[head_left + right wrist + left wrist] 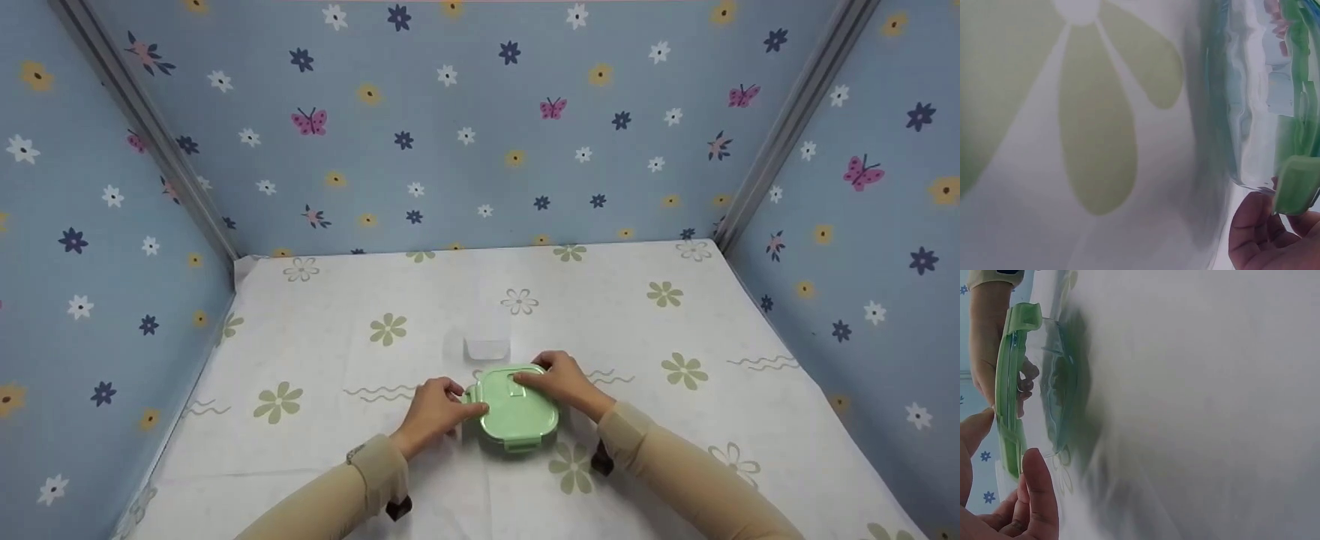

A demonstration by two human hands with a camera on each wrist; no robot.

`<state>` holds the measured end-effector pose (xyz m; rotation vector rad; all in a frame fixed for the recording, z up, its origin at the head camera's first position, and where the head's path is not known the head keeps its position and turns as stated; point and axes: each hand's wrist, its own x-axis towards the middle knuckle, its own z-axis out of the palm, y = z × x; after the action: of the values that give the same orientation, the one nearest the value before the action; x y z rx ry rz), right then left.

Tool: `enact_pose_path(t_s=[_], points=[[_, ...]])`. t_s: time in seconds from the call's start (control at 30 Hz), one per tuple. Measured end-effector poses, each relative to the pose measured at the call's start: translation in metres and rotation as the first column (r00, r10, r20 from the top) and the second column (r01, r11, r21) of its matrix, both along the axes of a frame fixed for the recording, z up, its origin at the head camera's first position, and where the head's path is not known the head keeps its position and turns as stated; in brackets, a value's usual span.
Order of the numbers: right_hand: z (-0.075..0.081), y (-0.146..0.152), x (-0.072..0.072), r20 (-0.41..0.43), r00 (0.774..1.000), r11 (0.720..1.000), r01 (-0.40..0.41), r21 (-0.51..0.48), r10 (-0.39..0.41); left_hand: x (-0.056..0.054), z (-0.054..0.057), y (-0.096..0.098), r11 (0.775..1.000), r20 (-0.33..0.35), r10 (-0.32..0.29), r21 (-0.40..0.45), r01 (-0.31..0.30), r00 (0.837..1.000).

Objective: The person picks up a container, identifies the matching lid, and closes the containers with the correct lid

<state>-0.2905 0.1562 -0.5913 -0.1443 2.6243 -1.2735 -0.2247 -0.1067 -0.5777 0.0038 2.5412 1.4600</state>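
A glass food container (517, 412) with a light green clip-on lid stands on the cloth in the head view, close in front of the wearer. My left hand (437, 410) pinches the lid's left edge by a side clip, thumb on top. In the left wrist view, the fingers (1039, 489) curl below that edge. At the far right corner, my right hand (561, 382) grips the lid, its thumb lying on top near the small vent tab. The right wrist view shows curled fingers (1252, 225) beside a green clip (1297, 184). Clear glass walls show beneath the lid.
Just behind the container sits a small translucent white box (487, 349). A white cloth (330, 300) with green flowers covers the table. Blue flowered panels (465, 172) enclose the back and both sides, with grey posts (802, 112) at the corners.
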Motion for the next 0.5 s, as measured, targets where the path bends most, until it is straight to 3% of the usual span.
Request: enact_pose_path(t_s=[0.5], points=[[-0.0050,0.0020,-0.0013,-0.015,1.000,1.000,-0.016,-0.021,0.015,-0.0007,0.0041,0.0053,0.996,0.011,-0.016,-0.086,0.017,1.000]])
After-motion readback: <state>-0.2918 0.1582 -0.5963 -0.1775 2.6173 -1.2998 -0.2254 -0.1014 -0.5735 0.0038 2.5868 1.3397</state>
